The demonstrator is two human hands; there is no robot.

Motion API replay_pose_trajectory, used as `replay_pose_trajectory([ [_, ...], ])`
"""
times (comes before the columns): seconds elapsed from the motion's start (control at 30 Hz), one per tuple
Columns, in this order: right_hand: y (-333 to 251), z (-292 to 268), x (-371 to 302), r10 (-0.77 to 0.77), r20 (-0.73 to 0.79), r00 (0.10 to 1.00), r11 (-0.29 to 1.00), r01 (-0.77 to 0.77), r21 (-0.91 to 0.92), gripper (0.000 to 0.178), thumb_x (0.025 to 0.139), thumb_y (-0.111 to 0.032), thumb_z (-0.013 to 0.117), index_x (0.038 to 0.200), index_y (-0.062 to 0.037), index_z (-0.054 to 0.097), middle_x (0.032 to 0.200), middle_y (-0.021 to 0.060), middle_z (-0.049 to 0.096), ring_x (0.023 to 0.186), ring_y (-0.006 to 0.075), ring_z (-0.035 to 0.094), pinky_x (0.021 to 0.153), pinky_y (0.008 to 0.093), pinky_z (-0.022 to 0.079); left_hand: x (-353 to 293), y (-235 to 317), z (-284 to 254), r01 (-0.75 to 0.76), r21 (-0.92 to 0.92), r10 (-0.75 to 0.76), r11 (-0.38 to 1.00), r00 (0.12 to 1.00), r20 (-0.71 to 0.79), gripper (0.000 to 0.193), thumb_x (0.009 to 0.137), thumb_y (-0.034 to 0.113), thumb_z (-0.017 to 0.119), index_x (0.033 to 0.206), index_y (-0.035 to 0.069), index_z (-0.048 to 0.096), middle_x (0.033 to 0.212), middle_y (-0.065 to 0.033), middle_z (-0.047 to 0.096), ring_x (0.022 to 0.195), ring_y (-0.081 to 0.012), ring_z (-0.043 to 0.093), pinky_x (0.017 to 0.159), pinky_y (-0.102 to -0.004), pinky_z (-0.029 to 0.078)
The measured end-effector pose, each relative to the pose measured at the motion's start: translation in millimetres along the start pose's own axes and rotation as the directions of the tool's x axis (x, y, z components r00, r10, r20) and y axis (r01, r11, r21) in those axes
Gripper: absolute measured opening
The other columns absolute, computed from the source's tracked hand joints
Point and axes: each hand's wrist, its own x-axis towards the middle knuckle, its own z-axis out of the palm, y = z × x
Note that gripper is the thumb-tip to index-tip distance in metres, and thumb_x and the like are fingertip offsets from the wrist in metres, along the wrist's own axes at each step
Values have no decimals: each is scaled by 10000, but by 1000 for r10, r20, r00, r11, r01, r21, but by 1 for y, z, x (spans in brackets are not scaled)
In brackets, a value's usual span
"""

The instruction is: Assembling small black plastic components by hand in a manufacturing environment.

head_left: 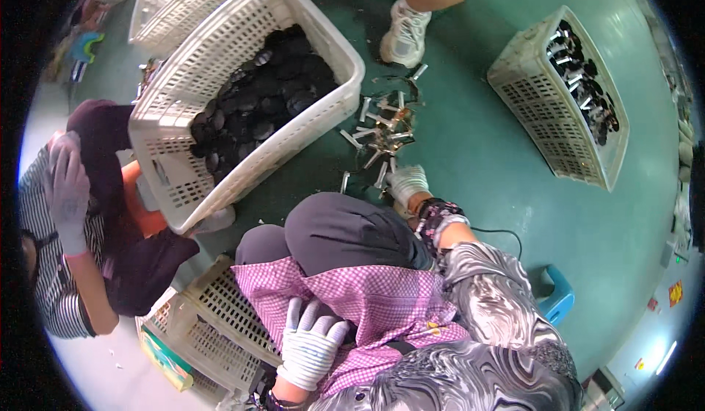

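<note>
My left hand, in a white knit glove, lies on the pink checked apron over my lap, its fingers spread and holding nothing. Down by the floor, my right hand is gloved too and reaches to the near edge of a loose pile of shiny metal strips. Its fingertips are hard to make out, so whether it grips a strip does not show. Some strips in the pile are silver and short, others curved and brownish. Beyond my knees stands a large white crate of black round discs.
At the right is another white crate, holding black discs with silver strips. A co-worker sits at the left; another person's shoe is beyond the pile. A blue stool, a black cable and crates are close by.
</note>
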Motion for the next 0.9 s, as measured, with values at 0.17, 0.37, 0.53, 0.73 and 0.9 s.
replay_pose_trajectory([
  [0.17,-4,-39,-35,147,-194,970,980,-117,159,222,703,-305,641,869,-160,665,988,143,597,996,321,527,826,467,414,-6,1,-1,27,-10,-28,1000,1000,-10,188,717,214,530,887,187,607,897,-10,565,1057,-253,505,1006,-514,292],
  [0.37,30,-29,-50,517,-141,844,511,-173,842,311,835,-264,542,1022,-22,601,944,138,617,939,272,584,837,394,447,-14,-7,1,4,-50,-14,999,981,-193,144,707,186,560,846,169,596,905,4,597,1071,-283,532,1006,-493,313],
  [0.53,1,-63,-93,514,-143,846,-207,285,936,247,927,-291,477,1021,-63,479,699,43,528,538,138,536,497,291,472,-27,-15,-5,-34,-357,-116,934,913,-390,288,610,57,654,879,123,574,876,-14,626,994,-340,572,962,-493,368],
  [0.73,-36,-109,-144,383,-154,911,-159,229,960,593,915,-412,487,1378,-138,237,896,167,598,472,124,518,468,265,491,-47,-2,5,-153,-986,-669,60,727,-153,334,879,47,498,1210,13,470,1014,-71,584,896,-147,561,844,-289,451],
  [0.9,-56,-117,-162,299,-108,948,-220,179,959,789,914,-340,505,1446,-168,-51,987,205,595,462,116,523,432,234,474,-53,-13,4,-321,-784,-585,-531,808,66,388,883,140,546,1245,39,453,1027,-93,580,862,-199,584,808,-327,485],
])
